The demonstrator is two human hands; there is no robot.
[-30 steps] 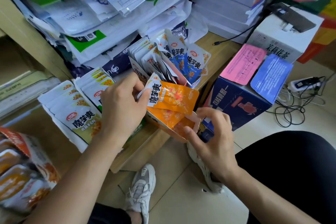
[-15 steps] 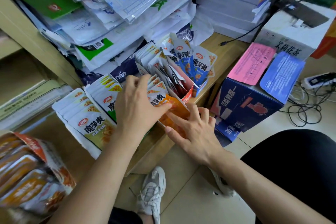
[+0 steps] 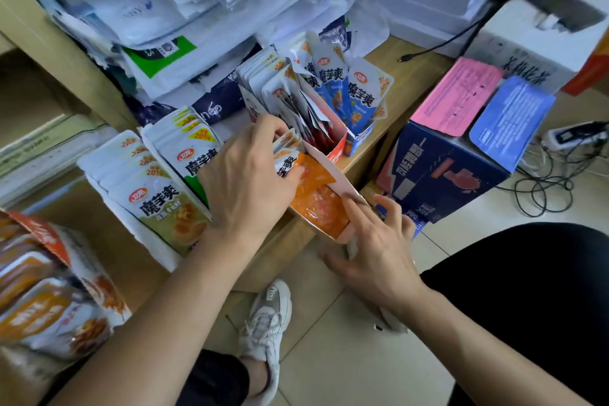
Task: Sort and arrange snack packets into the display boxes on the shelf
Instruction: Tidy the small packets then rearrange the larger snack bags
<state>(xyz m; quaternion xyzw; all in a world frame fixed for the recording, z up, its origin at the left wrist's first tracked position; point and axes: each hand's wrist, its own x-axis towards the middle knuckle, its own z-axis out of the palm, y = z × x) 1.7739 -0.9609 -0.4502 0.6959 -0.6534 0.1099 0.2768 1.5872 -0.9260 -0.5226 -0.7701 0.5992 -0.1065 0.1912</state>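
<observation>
At 6 o'clock, nearest, a white sneaker [image 3: 267,323] stands on the tiled floor [image 3: 346,359], and a black trouser leg [image 3: 527,306] fills 4 o'clock. A little farther, the right hand [image 3: 379,250] has its fingers straight and spread; they touch the front end of the orange box [image 3: 331,231], which reaches past the edge of the wooden shelf [image 3: 389,76]. At 10 o'clock from it, the left hand [image 3: 244,181] pinches a bunch of orange packets [image 3: 313,180] between thumb and fingers. These packets stand inside the orange box. At 8 o'clock a blurred bag of packets [image 3: 49,290] lies, and green packets [image 3: 164,204] stand in rows just left of the left hand. Behind the orange box, toward 12 o'clock, comes a red box [image 3: 334,150] full of packets, then a blue box [image 3: 361,142] with blue packets [image 3: 333,89]. At 2 o'clock a dark blue carton [image 3: 438,175] carries a pink sheet [image 3: 458,95] and a blue sheet [image 3: 510,119]. Farthest, piles of mail bags [image 3: 204,53] cover the shelf.
</observation>
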